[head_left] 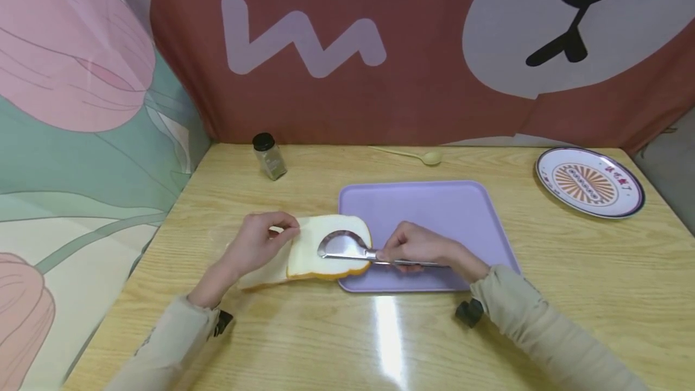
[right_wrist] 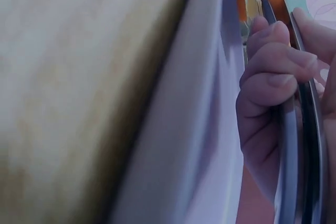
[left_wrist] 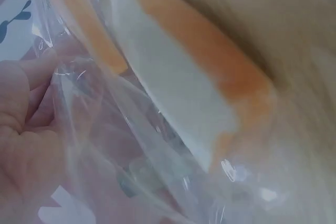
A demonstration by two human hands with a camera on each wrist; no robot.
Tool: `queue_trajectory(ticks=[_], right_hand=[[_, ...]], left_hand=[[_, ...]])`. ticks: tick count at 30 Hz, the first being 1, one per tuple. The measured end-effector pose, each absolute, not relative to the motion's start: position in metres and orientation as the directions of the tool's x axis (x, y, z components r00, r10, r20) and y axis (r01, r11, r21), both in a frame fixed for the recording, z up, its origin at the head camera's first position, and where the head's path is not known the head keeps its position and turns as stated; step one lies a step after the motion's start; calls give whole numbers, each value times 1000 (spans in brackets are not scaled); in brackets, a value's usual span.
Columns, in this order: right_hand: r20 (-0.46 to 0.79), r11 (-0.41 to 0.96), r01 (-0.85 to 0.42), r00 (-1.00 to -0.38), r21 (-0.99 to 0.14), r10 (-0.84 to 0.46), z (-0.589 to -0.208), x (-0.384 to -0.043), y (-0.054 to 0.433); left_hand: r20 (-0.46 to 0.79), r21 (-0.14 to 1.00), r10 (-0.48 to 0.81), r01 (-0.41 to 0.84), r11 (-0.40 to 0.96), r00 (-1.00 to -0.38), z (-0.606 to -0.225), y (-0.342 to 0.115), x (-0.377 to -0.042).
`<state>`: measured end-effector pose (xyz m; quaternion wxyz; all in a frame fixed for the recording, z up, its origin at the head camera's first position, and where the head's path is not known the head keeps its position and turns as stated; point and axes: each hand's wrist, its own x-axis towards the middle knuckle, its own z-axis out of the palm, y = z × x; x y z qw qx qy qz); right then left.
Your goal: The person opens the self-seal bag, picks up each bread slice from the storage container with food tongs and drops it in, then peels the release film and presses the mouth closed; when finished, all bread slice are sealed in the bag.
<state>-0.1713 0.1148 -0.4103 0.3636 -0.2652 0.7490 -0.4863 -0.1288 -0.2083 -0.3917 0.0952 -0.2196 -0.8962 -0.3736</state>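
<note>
My right hand (head_left: 415,245) grips metal tongs (head_left: 345,247), whose broad rounded end lies over a white bread slice (head_left: 309,252) with an orange-brown crust. In the right wrist view, the fingers wrap round the tongs' long arms (right_wrist: 289,145). My left hand (head_left: 259,240) pinches a clear plastic bag (left_wrist: 89,114) at the slice's left edge. A second bread slice (head_left: 266,273) lies partly beneath the first, inside the bag. The upper slice's right end overlaps the left side of a lilac tray (head_left: 461,216).
Behind the bread stands a black-capped spice jar (head_left: 269,157). A pale yellow spoon (head_left: 429,157) lies at the table's back edge, and a white patterned plate (head_left: 624,201) sits at the far right. Curtains (head_left: 423,101) close off the back and left.
</note>
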Motion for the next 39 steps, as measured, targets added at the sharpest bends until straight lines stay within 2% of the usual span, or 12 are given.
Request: queue_trajectory(ticks=[6, 14, 22, 30, 34, 39], right_hand=[[-282, 416, -85, -610, -906, -740, -405, -174, 115], [-236, 492, -261, -636, -831, -735, -402, -172, 113], [-215, 461, -273, -616, -844, -758, -393, -176, 118], [-163, 450, -381, -590, -807, -791, -394, -177, 109], [-183, 422, -301, -586, -855, -790, -395, -176, 108], [-233, 388, -141, -599, -911, -766, -400, -174, 109]], left_hand=[[419, 601, 314, 519, 607, -852, -394, -206, -127], [458, 566, 333, 559, 606, -824, -393, -204, -127], [460, 524, 325, 548, 652, -826, -386, -209, -129], [501, 502, 376, 616, 607, -779, -396, -201, -130], [499, 525, 380, 621, 582, -779, -400, -197, -130], [533, 578, 310, 607, 546, -787, -403, -195, -129]])
